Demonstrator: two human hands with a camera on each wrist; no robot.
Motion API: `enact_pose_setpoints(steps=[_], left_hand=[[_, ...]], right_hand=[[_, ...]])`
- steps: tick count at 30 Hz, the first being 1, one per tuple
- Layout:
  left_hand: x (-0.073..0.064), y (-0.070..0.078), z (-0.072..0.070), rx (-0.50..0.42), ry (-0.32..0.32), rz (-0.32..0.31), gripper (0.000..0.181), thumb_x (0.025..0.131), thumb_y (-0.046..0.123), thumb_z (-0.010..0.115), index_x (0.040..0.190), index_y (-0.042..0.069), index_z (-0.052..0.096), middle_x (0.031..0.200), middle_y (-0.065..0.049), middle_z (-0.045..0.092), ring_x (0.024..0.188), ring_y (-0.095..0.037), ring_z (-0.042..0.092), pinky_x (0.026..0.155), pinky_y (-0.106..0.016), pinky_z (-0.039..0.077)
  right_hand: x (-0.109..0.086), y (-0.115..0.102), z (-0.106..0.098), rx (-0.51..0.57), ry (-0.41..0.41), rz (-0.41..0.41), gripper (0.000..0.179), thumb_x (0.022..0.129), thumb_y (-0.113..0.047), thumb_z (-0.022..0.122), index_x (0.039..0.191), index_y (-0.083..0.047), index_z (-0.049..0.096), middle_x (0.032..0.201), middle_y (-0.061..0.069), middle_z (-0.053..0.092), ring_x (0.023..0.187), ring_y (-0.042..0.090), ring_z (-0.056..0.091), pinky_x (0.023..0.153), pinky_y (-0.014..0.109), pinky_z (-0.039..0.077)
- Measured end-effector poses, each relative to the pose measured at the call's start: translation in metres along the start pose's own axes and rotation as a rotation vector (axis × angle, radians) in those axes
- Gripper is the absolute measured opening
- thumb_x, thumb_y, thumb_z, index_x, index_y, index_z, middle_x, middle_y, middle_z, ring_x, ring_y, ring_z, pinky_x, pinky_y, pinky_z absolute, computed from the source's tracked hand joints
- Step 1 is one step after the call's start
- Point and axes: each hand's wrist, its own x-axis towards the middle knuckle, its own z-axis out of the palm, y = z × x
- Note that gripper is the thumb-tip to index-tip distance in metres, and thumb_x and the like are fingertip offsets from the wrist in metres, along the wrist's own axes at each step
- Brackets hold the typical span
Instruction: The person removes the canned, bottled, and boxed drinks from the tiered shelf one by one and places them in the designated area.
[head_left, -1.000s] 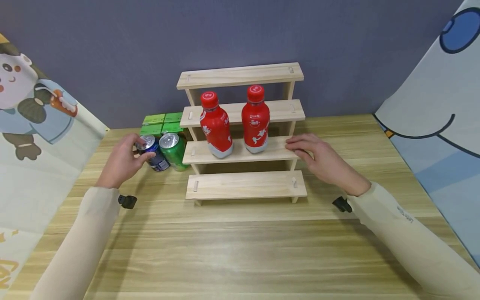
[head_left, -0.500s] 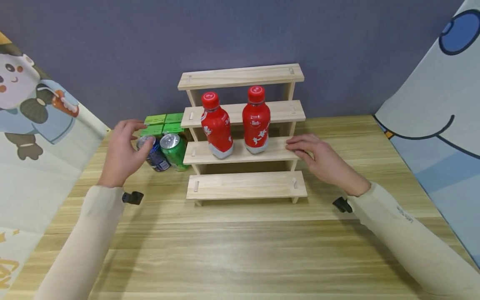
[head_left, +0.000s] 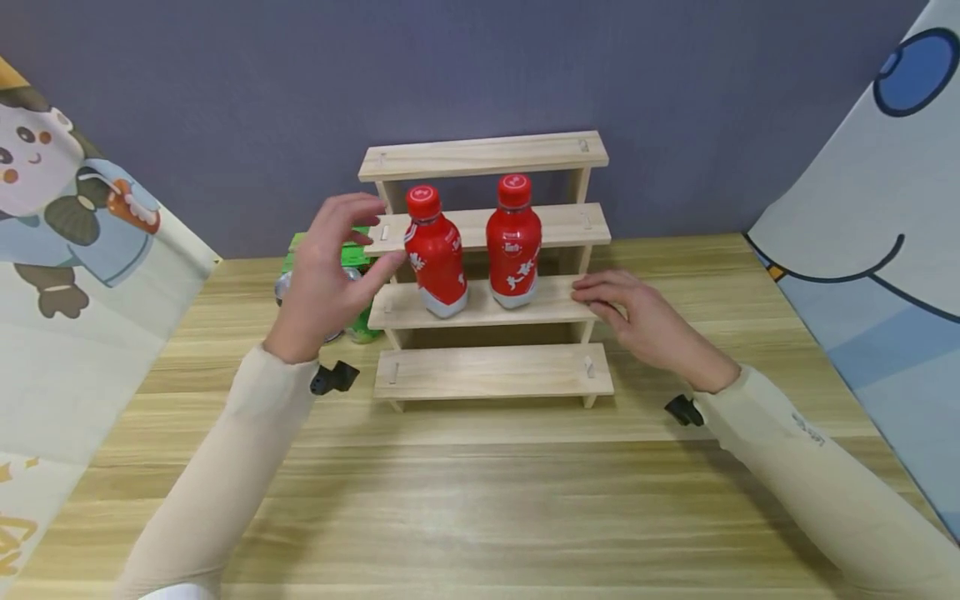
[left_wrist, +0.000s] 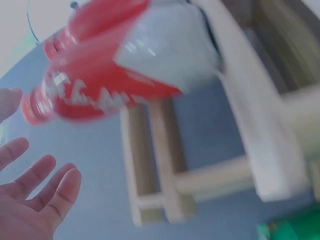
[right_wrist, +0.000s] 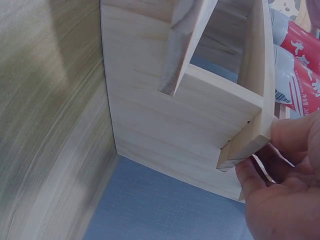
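Two red bottles with white bases stand upright on the second step of a stepped wooden shelf [head_left: 491,372], a left bottle [head_left: 437,267] and a right bottle [head_left: 513,242]. My left hand [head_left: 322,271] is raised just left of the left bottle, fingers spread and holding nothing. In the left wrist view, its fingers [left_wrist: 37,177] are apart from the bottle caps. My right hand [head_left: 630,317] grips the right end of the second step. The right wrist view shows the thumb and fingers of the right hand [right_wrist: 285,200] around the board's end [right_wrist: 250,142].
Behind my left hand are green boxes [head_left: 352,257], a green can [head_left: 363,327] and a mostly hidden dark blue can [head_left: 281,287], left of the shelf. A grey-blue wall [head_left: 480,75] rises behind the wood-grain table [head_left: 480,492]. Cartoon-printed panels flank both sides.
My left hand has left the dark blue can, risen and moved right to beside the left bottle, its fingers spreading. My right hand has stayed at the shelf end.
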Motion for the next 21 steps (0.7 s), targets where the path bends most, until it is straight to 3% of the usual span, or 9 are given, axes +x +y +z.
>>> enact_pose_setpoints(steps=[5,9,13,21], left_hand=[[0.019,0.014,0.014,-0.015,0.000,0.039,0.052,0.080,0.012,0.075,0.128,0.006,0.055,0.123,-0.006,0.055,0.102,-0.020,0.054,0.077,-0.035,0.049],[0.026,0.018,0.022,-0.015,-0.004,0.026,0.045,0.082,0.013,0.074,0.125,0.007,0.058,0.120,-0.005,0.056,0.102,-0.018,0.054,0.077,-0.035,0.049],[0.027,0.017,0.024,-0.007,0.022,0.038,0.034,0.085,0.009,0.070,0.118,0.004,0.061,0.113,-0.008,0.059,0.097,-0.018,0.055,0.076,-0.034,0.049],[0.016,0.016,0.016,0.009,0.143,0.152,0.028,0.082,-0.002,0.069,0.110,-0.004,0.062,0.108,-0.014,0.061,0.092,-0.022,0.058,0.078,-0.031,0.050]], right_hand=[[0.000,0.001,0.000,-0.001,0.000,-0.004,0.027,0.092,0.002,0.057,0.118,-0.002,0.065,0.127,0.007,0.055,0.121,0.027,0.046,0.099,0.044,0.038],[0.000,0.001,0.000,0.001,-0.001,-0.004,0.027,0.092,0.001,0.057,0.118,-0.002,0.065,0.127,0.006,0.055,0.121,0.026,0.046,0.099,0.044,0.038],[-0.001,0.001,0.001,0.007,-0.002,0.000,0.027,0.092,0.001,0.057,0.118,-0.002,0.064,0.127,0.006,0.055,0.120,0.025,0.046,0.098,0.043,0.039],[0.000,0.002,0.001,0.011,0.003,-0.013,0.027,0.092,0.002,0.057,0.118,-0.002,0.065,0.126,0.007,0.056,0.120,0.026,0.046,0.098,0.043,0.039]])
